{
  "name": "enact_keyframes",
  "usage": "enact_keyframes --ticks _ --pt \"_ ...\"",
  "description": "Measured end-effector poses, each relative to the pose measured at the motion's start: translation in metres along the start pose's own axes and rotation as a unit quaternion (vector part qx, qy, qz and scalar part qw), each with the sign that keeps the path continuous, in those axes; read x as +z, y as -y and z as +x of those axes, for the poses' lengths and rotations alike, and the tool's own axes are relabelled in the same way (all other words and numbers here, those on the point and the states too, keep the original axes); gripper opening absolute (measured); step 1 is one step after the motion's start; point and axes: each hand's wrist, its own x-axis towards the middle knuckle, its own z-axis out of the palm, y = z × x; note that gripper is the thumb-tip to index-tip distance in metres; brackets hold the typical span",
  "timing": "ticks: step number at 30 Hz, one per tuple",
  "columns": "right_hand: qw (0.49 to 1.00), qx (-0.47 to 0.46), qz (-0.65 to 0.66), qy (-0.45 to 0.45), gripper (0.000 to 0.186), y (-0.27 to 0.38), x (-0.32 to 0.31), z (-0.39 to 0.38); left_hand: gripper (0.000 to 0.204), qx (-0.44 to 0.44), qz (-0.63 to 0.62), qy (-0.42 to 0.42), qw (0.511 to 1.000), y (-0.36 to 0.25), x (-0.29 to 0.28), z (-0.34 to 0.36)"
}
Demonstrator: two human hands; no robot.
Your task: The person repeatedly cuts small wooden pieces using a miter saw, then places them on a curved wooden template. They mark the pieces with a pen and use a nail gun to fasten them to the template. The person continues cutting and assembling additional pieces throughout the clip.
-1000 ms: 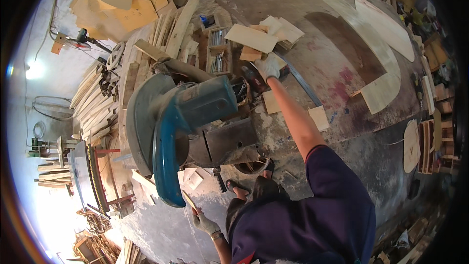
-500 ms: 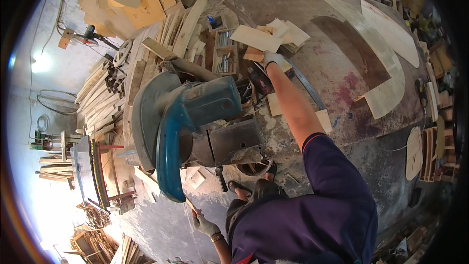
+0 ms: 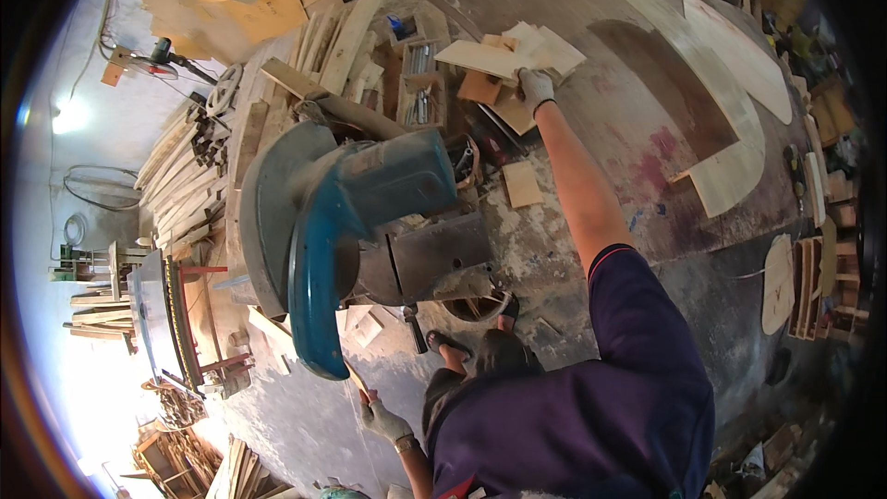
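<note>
My right hand [image 3: 534, 89], in a pale work glove, reaches far over the bench. Its fingers are closed at the right end of a pale, flat wooden board [image 3: 476, 57], which lies among other offcuts. Next to it are a reddish-brown wooden block [image 3: 479, 87] and another thin piece of wood [image 3: 514, 113]. My left hand [image 3: 384, 421], also gloved, is low at the left, closed round a thin wooden strip [image 3: 357, 377] just below the handle of a blue cut-off saw [image 3: 319, 314]. The strip's upper end meets the handle's lower tip.
The saw's big grey guard [image 3: 277, 212] stands between my arms. A divided wooden box [image 3: 422, 83] of metal pieces sits behind it. Long timber [image 3: 356, 42] lies at the back left. A large curved panel [image 3: 730, 180] covers the bench's right side. A small square offcut [image 3: 523, 184] lies nearer.
My right hand has moved up and right, from the reddish-brown block to the pale boards. The metal ruler beside my forearm no longer shows. My left hand still holds the strip.
</note>
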Motion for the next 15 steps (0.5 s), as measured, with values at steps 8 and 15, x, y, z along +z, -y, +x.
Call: enact_keyframes --ticks 8,15 --pt "0.984 -0.083 0.154 0.012 0.026 -0.035 -0.097 -0.156 0.042 -0.008 -0.002 0.046 0.999 -0.009 0.016 0.015" --pt "0.976 -0.088 0.177 -0.092 0.032 -0.084 -0.187 -0.319 0.043 -0.015 -0.026 0.116 0.993 -0.011 0.036 0.039"
